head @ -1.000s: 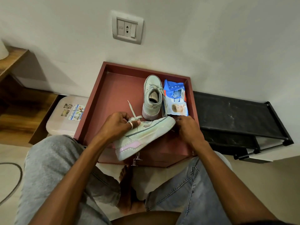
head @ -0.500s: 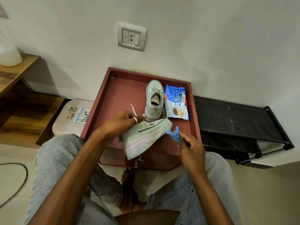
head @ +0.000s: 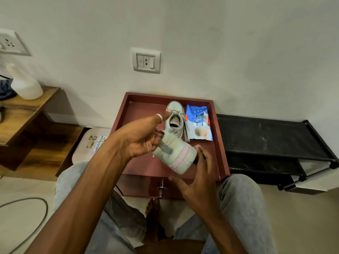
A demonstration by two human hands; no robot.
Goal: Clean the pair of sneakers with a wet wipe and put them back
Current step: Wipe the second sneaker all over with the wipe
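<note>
While the left hand (head: pixel 141 138) grips a pale green sneaker (head: pixel 176 156) by its collar, its fingers (head: pixel 156 142) are curled into the shoe's opening and the ringed thumb sticks out straight above them. The shoe is held clear of the maroon bench (head: pixel 141 114). Its heel is toward the camera and its pink-banded sole is turned to the right.

The right hand (head: pixel 200 180) stands just beside that sole with its fingers straight and spread, not clenched. The index fingertip (head: pixel 199 148) is at the sole's edge. A small dark shape lies between those fingers and the sole, too blurred to name. Whether a wipe is pressed there cannot be told.

Just beyond the left thumb tip, the second sneaker (head: pixel 175 121) stands upright on the bench, toe toward the wall. A blue wet-wipe packet (head: pixel 199 125) lies flat just to its right, beyond the right fingers, inside the bench's raised rim.

Right of the right fingers, a black shoe rack (head: pixel 266 140) stands against the wall beside the bench. Left of the left wrist sits a white lidded box (head: pixel 91 143) with stickers. Farther left is a wooden shelf (head: pixel 27 107) with a white bottle (head: pixel 25 85) on it. A wall socket (head: pixel 145 60) is mounted above the bench, and a cable (head: pixel 36 217) curves over the floor below the left forearm.
</note>
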